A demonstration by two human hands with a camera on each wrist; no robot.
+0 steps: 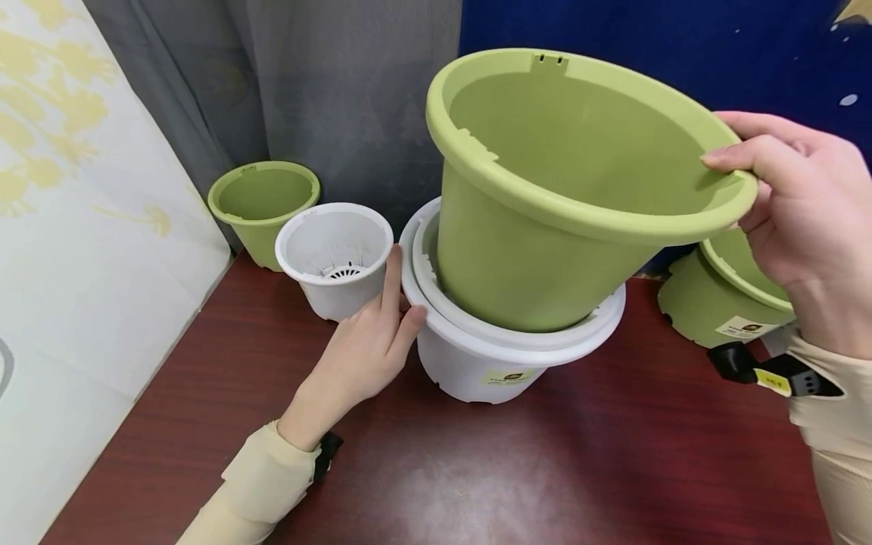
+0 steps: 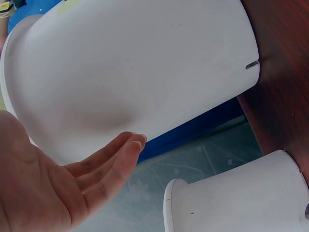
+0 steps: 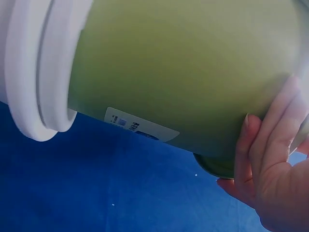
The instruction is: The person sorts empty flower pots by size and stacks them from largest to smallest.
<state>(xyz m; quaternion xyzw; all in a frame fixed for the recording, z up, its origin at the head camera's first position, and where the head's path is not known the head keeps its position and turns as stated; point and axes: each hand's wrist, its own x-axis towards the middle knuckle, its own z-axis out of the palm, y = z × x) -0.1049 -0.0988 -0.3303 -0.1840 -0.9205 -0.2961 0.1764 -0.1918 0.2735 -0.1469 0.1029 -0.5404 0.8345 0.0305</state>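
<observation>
My right hand point(image 1: 811, 189) grips the rim of a large green flower pot point(image 1: 524, 257), thumb inside and fingers against the outer wall. The pot is tilted, and its lower part sits within two nested white flower pots point(image 1: 477, 363). In the right wrist view, a white label point(image 3: 140, 126) shows on the green wall, beside the two white rims point(image 3: 48, 72). My left hand point(image 1: 364, 344) rests at the left side of the white pots, thumb and forefinger at the outer rim. The left wrist view shows its fingers point(image 2: 113, 169) fairly straight along the white wall point(image 2: 145, 72).
A smaller white pot point(image 1: 320, 291) with a slotted bottom stands left of the stack, and a green pot point(image 1: 262, 235) behind it. Another green pot point(image 1: 708, 303) lies tilted at the right. Curtains point(image 1: 354, 98) hang behind the dark red table point(image 1: 545, 469); a patterned white panel point(image 1: 82, 227) borders the left.
</observation>
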